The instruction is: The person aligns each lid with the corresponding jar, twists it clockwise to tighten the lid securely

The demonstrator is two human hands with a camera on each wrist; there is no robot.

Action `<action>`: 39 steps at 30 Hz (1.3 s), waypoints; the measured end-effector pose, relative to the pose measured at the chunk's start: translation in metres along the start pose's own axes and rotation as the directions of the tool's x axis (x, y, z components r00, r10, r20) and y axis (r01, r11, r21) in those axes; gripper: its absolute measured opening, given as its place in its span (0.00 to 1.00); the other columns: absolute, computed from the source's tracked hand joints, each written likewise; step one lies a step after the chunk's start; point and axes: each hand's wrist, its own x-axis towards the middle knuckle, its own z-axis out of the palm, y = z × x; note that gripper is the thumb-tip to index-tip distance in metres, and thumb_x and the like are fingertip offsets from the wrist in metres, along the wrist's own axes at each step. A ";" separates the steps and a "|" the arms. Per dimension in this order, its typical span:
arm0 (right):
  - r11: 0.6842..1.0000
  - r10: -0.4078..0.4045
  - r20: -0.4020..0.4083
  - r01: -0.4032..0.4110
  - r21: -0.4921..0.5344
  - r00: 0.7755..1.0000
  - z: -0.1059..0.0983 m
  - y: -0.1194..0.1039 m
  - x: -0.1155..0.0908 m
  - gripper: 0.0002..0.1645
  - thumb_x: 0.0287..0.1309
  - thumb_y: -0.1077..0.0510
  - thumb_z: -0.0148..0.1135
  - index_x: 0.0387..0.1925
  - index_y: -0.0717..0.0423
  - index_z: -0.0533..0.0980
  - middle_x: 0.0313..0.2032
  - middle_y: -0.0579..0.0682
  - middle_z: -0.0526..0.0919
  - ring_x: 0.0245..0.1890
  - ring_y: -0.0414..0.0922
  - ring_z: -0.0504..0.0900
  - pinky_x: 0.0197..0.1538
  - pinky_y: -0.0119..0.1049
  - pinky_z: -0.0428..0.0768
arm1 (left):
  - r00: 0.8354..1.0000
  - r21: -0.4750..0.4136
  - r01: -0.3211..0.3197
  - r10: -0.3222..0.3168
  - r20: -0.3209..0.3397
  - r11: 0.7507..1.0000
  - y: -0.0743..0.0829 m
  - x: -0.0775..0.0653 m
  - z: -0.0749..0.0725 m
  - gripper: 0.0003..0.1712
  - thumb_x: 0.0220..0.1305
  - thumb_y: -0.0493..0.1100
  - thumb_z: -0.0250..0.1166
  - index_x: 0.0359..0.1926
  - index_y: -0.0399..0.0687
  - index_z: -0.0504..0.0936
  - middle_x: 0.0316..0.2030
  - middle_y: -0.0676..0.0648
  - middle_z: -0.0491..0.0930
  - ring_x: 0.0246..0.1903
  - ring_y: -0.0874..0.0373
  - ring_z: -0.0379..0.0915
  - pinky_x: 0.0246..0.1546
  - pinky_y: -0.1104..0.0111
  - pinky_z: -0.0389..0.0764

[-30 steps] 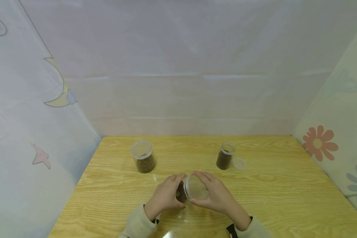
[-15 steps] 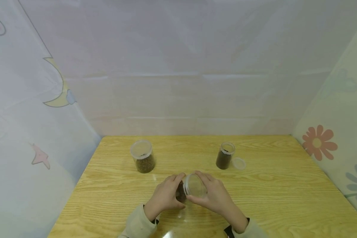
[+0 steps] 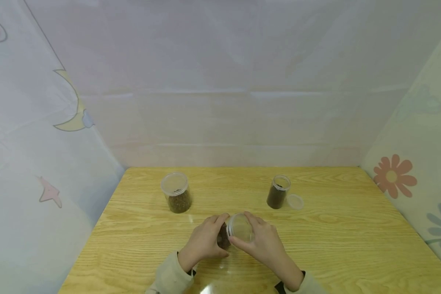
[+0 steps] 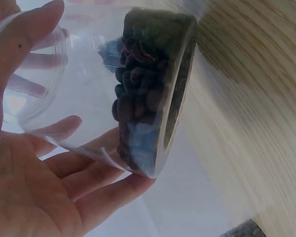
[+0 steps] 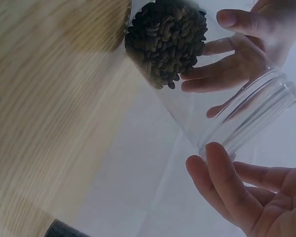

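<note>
Clear round plastic jar (image 3: 223,237), dark-brown beans (image 4: 140,94) inside, tilted, head-view lower centre.
Left hand (image 3: 204,240) grips body; right hand (image 3: 263,241) pinches rim end (image 5: 254,114).

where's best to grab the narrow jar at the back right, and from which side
Probably around its dark-filled body, from the left: the narrow jar stands upright with a straight, round wall to grasp, and the clear lid lies close on its right.
</note>
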 end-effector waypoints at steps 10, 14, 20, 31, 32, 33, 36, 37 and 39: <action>0.995 -0.097 0.072 0.094 0.043 0.993 -0.007 0.008 0.002 0.48 0.39 0.36 0.68 0.58 0.61 0.67 0.50 0.59 0.74 0.44 0.58 0.77 0.40 0.51 0.78 | 1.000 0.002 -0.029 0.029 0.001 1.000 -0.002 0.003 -0.001 0.55 0.28 0.51 0.80 0.61 0.46 0.64 0.51 0.41 0.73 0.48 0.47 0.71 0.39 0.55 0.77; 0.989 -0.140 0.116 0.132 0.071 0.983 -0.011 0.013 0.003 0.50 0.42 0.35 0.66 0.61 0.60 0.64 0.54 0.59 0.71 0.49 0.59 0.74 0.43 0.54 0.76 | 0.999 0.013 -0.034 0.033 0.004 0.999 -0.001 0.003 -0.002 0.56 0.28 0.51 0.80 0.61 0.46 0.64 0.51 0.41 0.73 0.48 0.47 0.71 0.40 0.56 0.77; 0.941 -0.330 0.158 0.312 0.128 0.931 -0.017 0.020 0.004 0.54 0.39 0.40 0.70 0.65 0.56 0.58 0.62 0.58 0.61 0.58 0.59 0.65 0.49 0.56 0.72 | 0.999 0.017 -0.034 0.034 0.006 0.999 0.000 0.002 -0.003 0.55 0.29 0.51 0.80 0.61 0.45 0.63 0.52 0.40 0.73 0.49 0.46 0.71 0.42 0.55 0.77; 0.902 -0.430 0.157 0.419 0.101 0.889 -0.020 0.023 0.008 0.52 0.36 0.45 0.75 0.64 0.52 0.62 0.60 0.56 0.64 0.56 0.54 0.67 0.48 0.50 0.74 | 1.000 0.019 -0.016 0.016 0.007 1.000 0.001 0.001 -0.003 0.56 0.29 0.52 0.80 0.62 0.46 0.63 0.52 0.41 0.73 0.48 0.47 0.71 0.39 0.55 0.77; 0.909 -0.417 0.155 0.406 0.099 0.896 -0.019 0.022 0.008 0.52 0.35 0.45 0.75 0.64 0.52 0.62 0.59 0.57 0.65 0.55 0.55 0.68 0.47 0.50 0.75 | 1.000 0.021 -0.014 0.014 0.007 1.000 0.001 0.001 -0.003 0.56 0.29 0.52 0.80 0.62 0.46 0.63 0.52 0.41 0.73 0.48 0.47 0.71 0.39 0.56 0.77; 0.916 -0.401 0.154 0.391 0.094 0.903 -0.019 0.021 0.008 0.52 0.35 0.44 0.75 0.64 0.52 0.62 0.58 0.57 0.65 0.54 0.55 0.69 0.46 0.49 0.76 | 1.000 0.023 -0.014 0.014 0.006 1.000 0.001 0.001 -0.002 0.56 0.29 0.52 0.80 0.62 0.46 0.63 0.51 0.41 0.73 0.48 0.47 0.71 0.39 0.56 0.77; 0.939 -0.343 0.149 0.334 0.079 0.928 -0.017 0.019 0.007 0.52 0.36 0.42 0.73 0.63 0.52 0.62 0.56 0.58 0.67 0.51 0.55 0.72 0.43 0.49 0.77 | 1.000 0.021 -0.009 0.009 0.005 1.000 0.001 0.002 -0.002 0.56 0.29 0.52 0.80 0.62 0.46 0.63 0.51 0.42 0.73 0.48 0.48 0.71 0.39 0.56 0.77; 0.947 -0.321 0.148 0.313 0.075 0.936 -0.016 0.018 0.007 0.51 0.37 0.41 0.73 0.63 0.53 0.62 0.55 0.59 0.68 0.50 0.56 0.72 0.42 0.50 0.77 | 1.000 0.020 -0.010 0.010 0.004 1.000 0.001 0.002 -0.002 0.56 0.28 0.52 0.80 0.62 0.46 0.63 0.51 0.42 0.73 0.48 0.48 0.71 0.39 0.56 0.78; 0.961 -0.277 0.146 0.271 0.060 0.950 -0.014 0.016 0.007 0.51 0.37 0.38 0.71 0.62 0.54 0.63 0.53 0.59 0.69 0.48 0.57 0.74 0.40 0.51 0.77 | 1.000 0.017 -0.010 0.010 0.001 1.000 0.001 0.002 -0.001 0.56 0.28 0.51 0.80 0.61 0.46 0.64 0.51 0.42 0.73 0.47 0.48 0.72 0.38 0.56 0.78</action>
